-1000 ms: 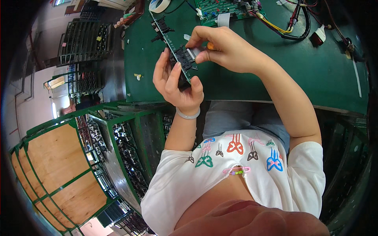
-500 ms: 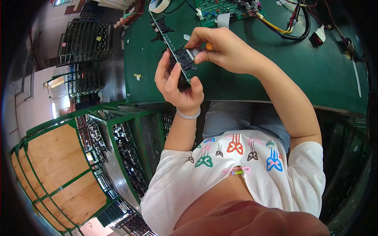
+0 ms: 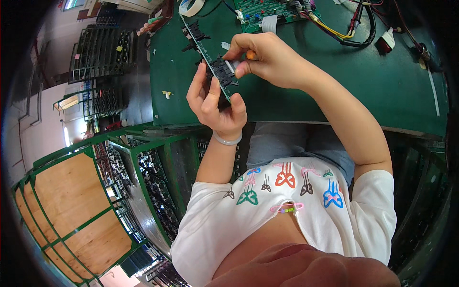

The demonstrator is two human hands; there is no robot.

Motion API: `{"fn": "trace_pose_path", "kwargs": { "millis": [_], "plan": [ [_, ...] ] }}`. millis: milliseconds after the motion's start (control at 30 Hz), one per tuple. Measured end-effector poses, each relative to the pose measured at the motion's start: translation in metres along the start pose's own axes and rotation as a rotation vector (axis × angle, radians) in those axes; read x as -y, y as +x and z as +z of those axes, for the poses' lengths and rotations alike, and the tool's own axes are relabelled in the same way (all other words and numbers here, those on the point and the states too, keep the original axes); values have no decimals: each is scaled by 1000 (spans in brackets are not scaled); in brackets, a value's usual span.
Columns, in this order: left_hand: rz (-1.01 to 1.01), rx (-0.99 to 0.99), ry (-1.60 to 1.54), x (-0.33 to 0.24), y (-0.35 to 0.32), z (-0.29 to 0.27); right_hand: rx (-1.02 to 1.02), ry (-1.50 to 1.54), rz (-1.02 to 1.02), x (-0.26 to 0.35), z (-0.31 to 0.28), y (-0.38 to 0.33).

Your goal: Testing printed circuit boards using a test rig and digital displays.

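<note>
A long narrow green circuit board (image 3: 209,53) with black clips along its edge is held tilted above the near left part of the green surface (image 3: 382,81), its far end pointing to the far left. The near end of the board is gripped by the left hand (image 3: 215,103), fingers wrapped up around it from below, thumb on the left side. A small grey-white part (image 3: 233,65) at a black connector (image 3: 224,71) on the board is pinched by the right hand (image 3: 267,60), thumb and forefinger closed on it; an orange object (image 3: 250,55) is tucked in the same hand, kind not clear. A pale bracelet (image 3: 226,140) is worn on the left wrist. At the far edge of the surface a larger green circuit board (image 3: 267,8) is seen, with a grey ribbon cable (image 3: 269,23) just near of it. To the far right a bundle of yellow, red and black wires (image 3: 349,33) is lying. A roll of white tape (image 3: 190,6) is at the far left corner. On the left, below the surface, green metal racks (image 3: 143,158) filled with dark parts are seen, with a wooden panel (image 3: 67,201) beside them at near left. A white shirt with coloured bow prints (image 3: 287,201) is worn by the person.
</note>
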State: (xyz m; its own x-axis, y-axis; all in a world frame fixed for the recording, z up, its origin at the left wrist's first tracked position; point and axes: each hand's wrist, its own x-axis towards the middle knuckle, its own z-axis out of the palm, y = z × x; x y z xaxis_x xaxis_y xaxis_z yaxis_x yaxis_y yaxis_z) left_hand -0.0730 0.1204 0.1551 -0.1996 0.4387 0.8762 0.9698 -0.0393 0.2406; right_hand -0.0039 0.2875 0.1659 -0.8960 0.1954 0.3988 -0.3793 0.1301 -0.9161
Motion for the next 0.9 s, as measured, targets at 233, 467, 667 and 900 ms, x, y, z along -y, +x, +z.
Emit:
{"fn": "trace_pose_path", "kwargs": {
  "millis": [233,467,667,900],
  "plan": [
    [-4,-32,-16,-5,-3,-5,175,179,114,-2,-12,11],
    [31,-30,49,-8,1,-4,280,381,466,8,-15,16],
    [3,-9,-10,-7,-1,-5,160,558,541,3,-9,10],
    [35,-5,-26,-4,-1,1,78,610,538,5,-6,5]
  ]
}}
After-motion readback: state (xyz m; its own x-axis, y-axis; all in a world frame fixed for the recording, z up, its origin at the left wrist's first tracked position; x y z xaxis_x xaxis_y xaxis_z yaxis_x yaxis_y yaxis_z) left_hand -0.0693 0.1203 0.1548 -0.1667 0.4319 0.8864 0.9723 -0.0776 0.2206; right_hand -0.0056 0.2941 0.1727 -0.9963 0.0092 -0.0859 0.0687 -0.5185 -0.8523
